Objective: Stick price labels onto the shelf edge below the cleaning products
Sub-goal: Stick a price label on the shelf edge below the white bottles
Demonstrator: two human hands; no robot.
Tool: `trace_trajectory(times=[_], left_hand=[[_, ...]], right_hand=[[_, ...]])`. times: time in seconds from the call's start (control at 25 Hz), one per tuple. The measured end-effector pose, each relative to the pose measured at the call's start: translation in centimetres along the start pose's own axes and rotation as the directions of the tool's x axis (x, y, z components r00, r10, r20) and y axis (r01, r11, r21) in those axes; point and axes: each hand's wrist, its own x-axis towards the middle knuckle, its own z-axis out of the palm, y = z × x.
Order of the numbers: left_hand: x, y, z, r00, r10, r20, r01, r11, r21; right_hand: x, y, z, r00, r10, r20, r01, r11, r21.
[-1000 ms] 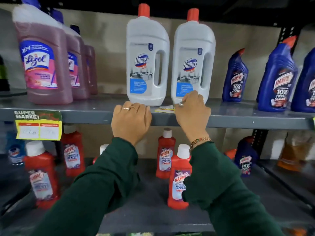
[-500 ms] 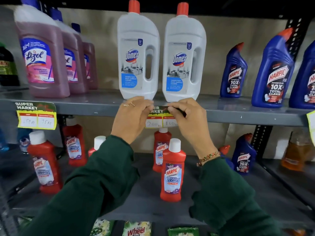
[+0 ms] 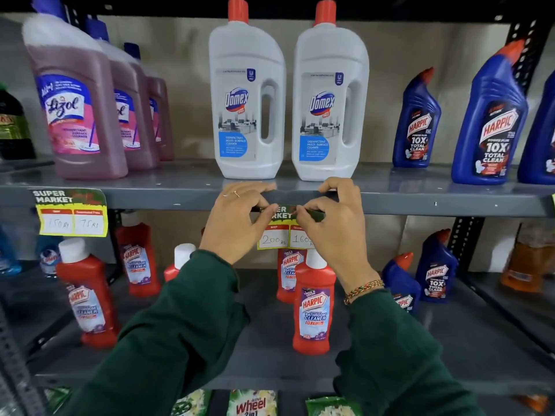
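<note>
Pressing a price label (image 3: 280, 228) against the front edge of the upper shelf (image 3: 450, 202), directly below the two white Domex bottles (image 3: 288, 94). Left hand (image 3: 237, 217) pinching the label's left top corner between thumb and forefinger, other fingers hooked over the shelf lip; right hand (image 3: 333, 223) pinching the right top corner likewise, grasping the paper rather than lying flat on it. A second ago: label flat on the shelf top under both hands, not yet hanging. Half a second ago: swung down over the edge. Now: held square, green header on the metal, yellow price boxes reading 200 and what looks like 160 dangling below the edge. Meaning for the task, as a judgement: placement chosen, adhesion probably incomplete, header still to be rubbed down before letting go. Matching label (image 3: 70, 213) already stuck at the left end of the same edge, under the pink Lizol bottles (image 3: 90, 103). Stretch below the blue Harpic bottles (image 3: 462, 121) at the right apparently bare, so likely next.
</note>
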Motion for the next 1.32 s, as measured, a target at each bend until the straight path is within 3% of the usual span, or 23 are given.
trace_trajectory(times=[0.16, 0.4, 0.76, 0.84, 1.0, 1.16, 1.32], left_hand=[[0.0, 0.1, 0.2, 1.000, -0.017, -0.014, 0.017, 1.000, 0.008], [0.6, 0.7, 0.3, 0.987, -0.153, -0.045, 0.150, 0.986, -0.069], [1.1, 1.0, 0.6, 0.983, -0.158, -0.090, 0.149, 0.984, -0.095], [1.1, 1.1, 1.3, 0.987, -0.127, -0.100, 0.129, 0.992, 0.016], [1.2, 1.0, 2.9, 0.989, -0.084, -0.125, 0.115, 0.956, 0.271], [0.6, 0.2, 3.4, 0.973, -0.060, -0.222, 0.134, 0.933, 0.335], [0.5, -0.1, 2.5, 0.967, -0.072, -0.243, 0.141, 0.950, 0.279]], right_hand=[[0.1, -0.4, 0.1, 1.000, 0.022, -0.016, -0.022, 0.999, -0.028], [1.1, -0.9, -0.1, 0.997, 0.075, -0.037, -0.074, 0.997, 0.031], [1.5, -1.0, -0.4, 0.997, 0.067, 0.027, -0.067, 0.998, 0.005], [1.5, -0.7, -0.2, 0.996, 0.084, 0.017, -0.084, 0.996, -0.010], [1.5, 0.2, 0.8, 0.997, 0.054, -0.050, -0.064, 0.967, -0.245], [1.5, 0.7, 0.5, 0.999, 0.024, -0.049, -0.034, 0.973, -0.229], [1.6, 1.2, 0.1, 1.000, -0.026, -0.007, 0.024, 0.975, -0.219]])
